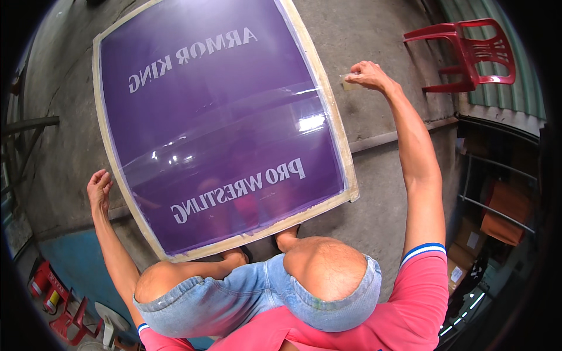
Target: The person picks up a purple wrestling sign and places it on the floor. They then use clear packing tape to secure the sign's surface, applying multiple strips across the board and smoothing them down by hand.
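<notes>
A large screen-printing frame (pixel 351 169) with a pale border and a purple mesh lies in front of my knees. Mirror-reversed pale lettering (pixel 237 199) stands out on the mesh, and shiny wrinkled bands cross its middle. To the right of the frame, my right hand (pixel 366 76) is raised and closed in a pinch on a small translucent yellowish piece, whose exact kind I cannot tell. Beside the frame's left border, my left hand (pixel 100 186) has its fingers curled together; what they hold, if anything, is hidden.
The frame sits above a grey concrete floor (pixel 386 181). A red plastic chair (pixel 468 55) is at the far right, by a corrugated green wall (pixel 527 82). Cardboard boxes (pixel 468 243) are at the right. More red chairs (pixel 70 322) show at the lower left.
</notes>
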